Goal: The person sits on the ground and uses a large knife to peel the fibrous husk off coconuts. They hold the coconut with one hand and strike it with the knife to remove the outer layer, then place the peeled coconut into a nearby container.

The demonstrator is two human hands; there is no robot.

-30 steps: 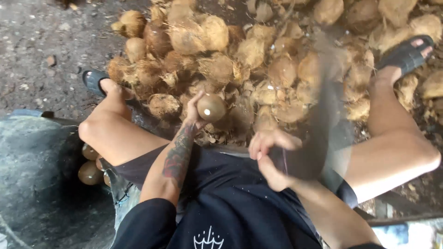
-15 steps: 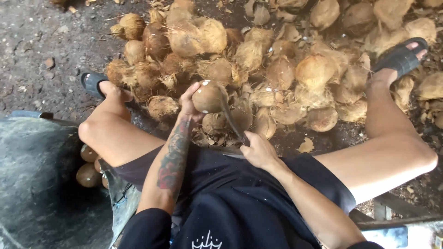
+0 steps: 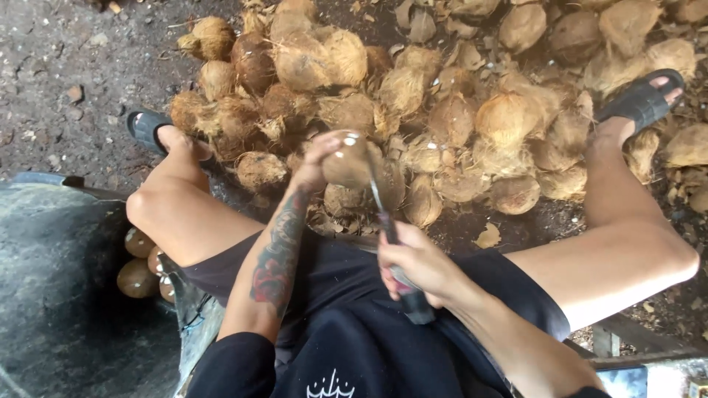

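Observation:
My left hand (image 3: 316,163) grips a brown, mostly husked coconut (image 3: 346,161) held up in front of my knees. My right hand (image 3: 414,264) is closed on the dark handle of a long knife (image 3: 383,221). Its blade points up and rests against the right side of that coconut. I sit with legs spread, black sandals on both feet.
A big pile of fibrous husked coconuts (image 3: 413,96) and husk scraps covers the ground between my feet. A dark tub (image 3: 51,295) stands at my left. Several smooth brown coconuts (image 3: 140,265) lie beside my left thigh. Bare dirt ground (image 3: 66,66) lies at the upper left.
A second ago the knife was swinging in a blur at the right. The blade has since come to rest against the coconut, which my left hand has lifted and turned slightly.

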